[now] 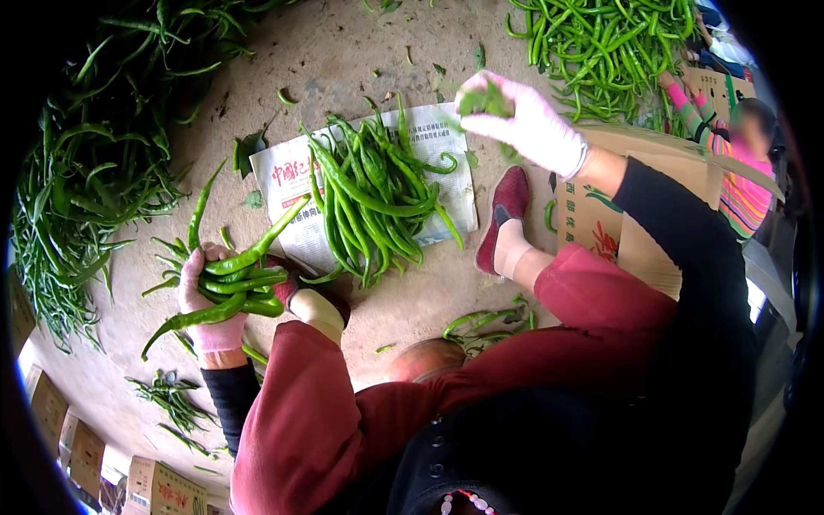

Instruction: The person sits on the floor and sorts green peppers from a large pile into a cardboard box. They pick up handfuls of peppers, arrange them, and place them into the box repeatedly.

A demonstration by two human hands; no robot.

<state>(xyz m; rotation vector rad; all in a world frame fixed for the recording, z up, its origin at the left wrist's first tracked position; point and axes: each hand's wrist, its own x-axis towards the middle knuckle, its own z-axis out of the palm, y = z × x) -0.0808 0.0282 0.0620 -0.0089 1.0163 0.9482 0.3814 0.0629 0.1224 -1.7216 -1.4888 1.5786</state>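
Note:
My left hand (209,299), in a pinkish glove, is closed round a bunch of long green chili peppers (241,280) at the left, near my left shoe. My right hand (521,122), in a pale pink glove, is raised at the upper middle with green leaves (487,101) between thumb and fingers; they are blurred. Between my feet and the far pile, a heap of green peppers (370,193) lies on a newspaper sheet (460,187) on the floor. The hand with the leaves is above and right of that heap.
Large pepper piles lie at the left (84,174) and upper right (599,51). An open cardboard box (650,225) stands right of my right shoe (508,209). Another person (747,167) reaches toward the right pile. Several cartons (167,489) stand lower left. Loose peppers (174,399) and leaves lie on the floor.

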